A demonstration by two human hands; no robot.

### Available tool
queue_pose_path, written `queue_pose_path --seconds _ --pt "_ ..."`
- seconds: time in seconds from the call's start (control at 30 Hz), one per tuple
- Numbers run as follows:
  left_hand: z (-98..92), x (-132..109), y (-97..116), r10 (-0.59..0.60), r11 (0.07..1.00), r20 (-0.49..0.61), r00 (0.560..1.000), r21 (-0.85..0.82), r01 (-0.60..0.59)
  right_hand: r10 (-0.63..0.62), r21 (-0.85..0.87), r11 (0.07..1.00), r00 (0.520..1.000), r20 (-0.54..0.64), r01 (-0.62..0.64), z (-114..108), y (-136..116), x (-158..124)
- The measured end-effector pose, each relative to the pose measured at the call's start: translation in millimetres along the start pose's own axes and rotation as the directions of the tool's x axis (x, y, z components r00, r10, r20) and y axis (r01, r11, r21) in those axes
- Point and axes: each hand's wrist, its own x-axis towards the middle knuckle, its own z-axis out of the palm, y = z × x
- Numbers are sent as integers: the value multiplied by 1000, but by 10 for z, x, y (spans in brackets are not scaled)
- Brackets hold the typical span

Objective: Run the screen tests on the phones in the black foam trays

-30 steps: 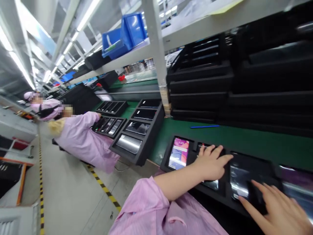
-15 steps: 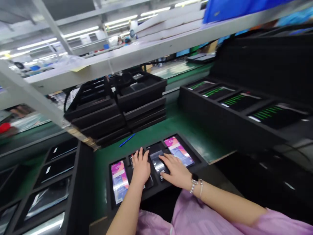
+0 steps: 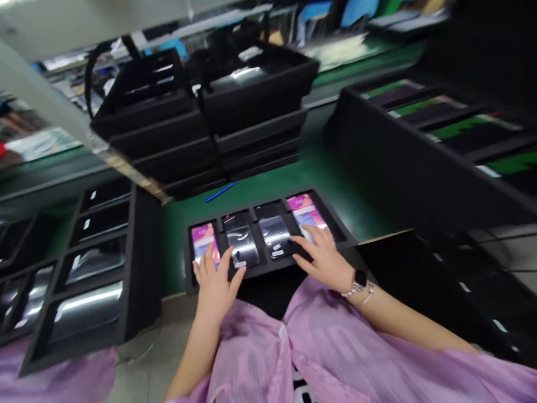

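A black tray [image 3: 344,237] lies in front of me with phones side by side in its compartments. The outer left phone [image 3: 203,234] and the outer right phone [image 3: 304,206] have lit pink screens. Between them, the left dark phone [image 3: 240,235] and the right dark phone [image 3: 272,226] show glossy reflections and small white labels. My left hand [image 3: 216,282] is open, fingers spread over the lower part of the left lit phone, thumb near the left dark one. Also open, my right hand [image 3: 321,254] covers the right lit phone's lower end, its fingertips reaching the right dark phone.
A blue pen [image 3: 220,192] lies on the green table [image 3: 277,178] behind the tray. Stacked black trays [image 3: 260,131] stand beyond it. Another stack of phone trays [image 3: 145,263] is on the left, and a tall black stack [image 3: 403,151] with green-lit screens on the right.
My left hand has moved left, from the left dark phone to the left lit phone. My right hand has shifted right, uncovering most of the right dark phone. The view has tilted down.
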Motion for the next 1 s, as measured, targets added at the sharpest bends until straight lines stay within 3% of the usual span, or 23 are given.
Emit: queue_pose_path --seconds 0.17,0.33,0.8,1.0 --pt "-118 -65 35 -32 999 153 988 39 26 3 -129 992 998 58 4 -2 -123 52" --pt "-161 -103 23 -3 998 171 985 63 -8 39 -208 978 987 153 -7 -114 -196 103" --pt "-188 -146 55 35 997 222 974 54 -48 58 -225 974 956 287 8 -332 -136 20" --pt "-134 -54 41 18 998 261 965 56 -34 88 -289 957 939 333 13 -200 -45 57"
